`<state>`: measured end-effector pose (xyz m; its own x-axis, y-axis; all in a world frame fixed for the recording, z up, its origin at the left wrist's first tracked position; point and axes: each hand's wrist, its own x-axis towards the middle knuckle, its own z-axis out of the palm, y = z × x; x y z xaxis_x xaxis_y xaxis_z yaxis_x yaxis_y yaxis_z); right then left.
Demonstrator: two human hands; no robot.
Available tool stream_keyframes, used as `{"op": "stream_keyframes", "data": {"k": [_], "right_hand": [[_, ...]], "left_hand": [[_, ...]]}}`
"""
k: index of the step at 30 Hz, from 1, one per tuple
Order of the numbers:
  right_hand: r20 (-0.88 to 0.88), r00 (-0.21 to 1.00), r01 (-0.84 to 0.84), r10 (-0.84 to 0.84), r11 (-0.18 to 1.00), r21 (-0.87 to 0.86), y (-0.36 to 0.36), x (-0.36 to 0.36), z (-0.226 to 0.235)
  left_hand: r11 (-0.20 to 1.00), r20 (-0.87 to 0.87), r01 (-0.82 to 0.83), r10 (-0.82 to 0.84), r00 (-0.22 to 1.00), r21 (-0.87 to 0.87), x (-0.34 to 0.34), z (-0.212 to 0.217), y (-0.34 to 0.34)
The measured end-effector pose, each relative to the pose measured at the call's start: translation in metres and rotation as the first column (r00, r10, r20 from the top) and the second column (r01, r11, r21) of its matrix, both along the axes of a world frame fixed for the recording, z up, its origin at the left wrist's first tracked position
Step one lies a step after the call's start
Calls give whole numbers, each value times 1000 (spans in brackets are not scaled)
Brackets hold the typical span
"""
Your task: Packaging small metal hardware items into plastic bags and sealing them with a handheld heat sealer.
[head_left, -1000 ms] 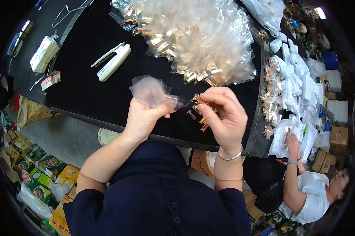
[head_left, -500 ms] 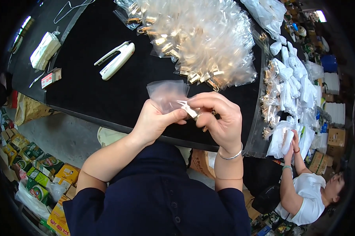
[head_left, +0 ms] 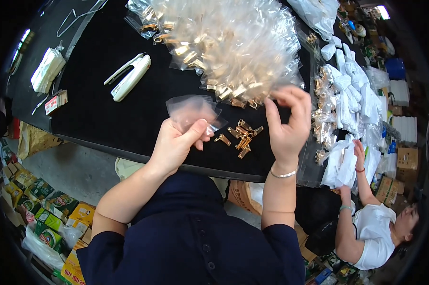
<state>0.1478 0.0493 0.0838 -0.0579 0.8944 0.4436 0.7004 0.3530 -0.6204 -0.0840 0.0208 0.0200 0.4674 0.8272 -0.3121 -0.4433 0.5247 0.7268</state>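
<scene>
My left hand (head_left: 181, 142) is closed on a fanned stack of clear plastic bags (head_left: 188, 108), pinched under the thumb. Beside it on the black table lie several loose gold-coloured metal clips (head_left: 244, 135). My right hand (head_left: 290, 118) is at the lower right edge of a big heap of clear bags (head_left: 238, 47) with gold clips inside. Its thumb and fingers are apart, the fingertips slightly blurred, and no item shows in its grasp.
A white stapler (head_left: 131, 78) lies left of the heap. Farther left are a small box (head_left: 57, 102) and a white bundle (head_left: 48, 70). To the right, a person in a white shirt (head_left: 373, 232) handles white packets (head_left: 340, 164) beside more bagged clips (head_left: 324, 126).
My right hand has moved away from the left, up and right to the heap, uncovering the loose clips. The bag it was working on with the left hand is no longer between them.
</scene>
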Motion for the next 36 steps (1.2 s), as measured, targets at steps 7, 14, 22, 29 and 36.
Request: {"op": "stream_keyframes", "data": {"k": [7,14,22,29,36], "right_hand": [[389,902,-37,187,932,-361,-22,16,-18],[-312,945,-188,102,947,-259,-28,-2,12],[-203,949,-277,242,947,-165,-29,-24,33],[-252,936,-309,247,918,-248,-33,-31,21],[-6,968,-249,250,967,-59,-19,11,24]], "left_hand": [[988,-69,-153,154,986,16,26,9,-2],[992,-55,-101,105,993,72,22,0,-3],[995,9,-94,94,996,13,25,5,-7],[994,71,-108,106,992,23,30,9,-10],[973,-30,-204,208,978,104,30,11,-5]]}}
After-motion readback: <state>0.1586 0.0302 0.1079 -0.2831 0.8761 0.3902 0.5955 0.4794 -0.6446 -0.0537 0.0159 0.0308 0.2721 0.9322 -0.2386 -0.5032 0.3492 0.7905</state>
